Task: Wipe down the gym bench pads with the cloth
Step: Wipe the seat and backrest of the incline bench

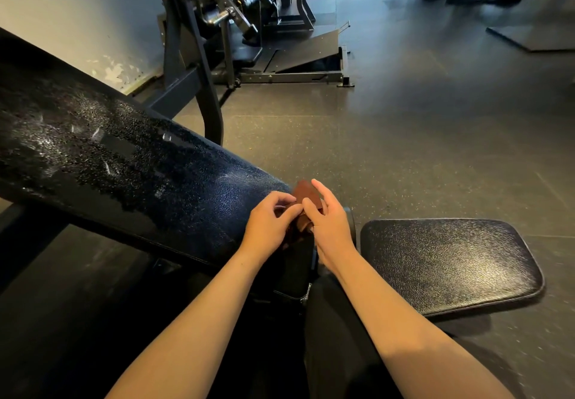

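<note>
Both grips closed on the small brown folded cloth (306, 194): left hand (267, 221) and right hand (329, 227) pinch it at the low end of the long black textured vinyl back pad (124, 156), still beaded with droplets. Risks: a fumble drops it into the gap before the flat black seat pad (448, 261); a bunched cloth streaks.

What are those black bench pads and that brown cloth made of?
The back pad and seat pad look like black vinyl or faux leather: pebbled grain, glossy highlights, what seem to be droplets beading on the back pad. The cloth looks like soft brown fabric, matte and crumpled, possibly microfibre; hard to say.
</note>
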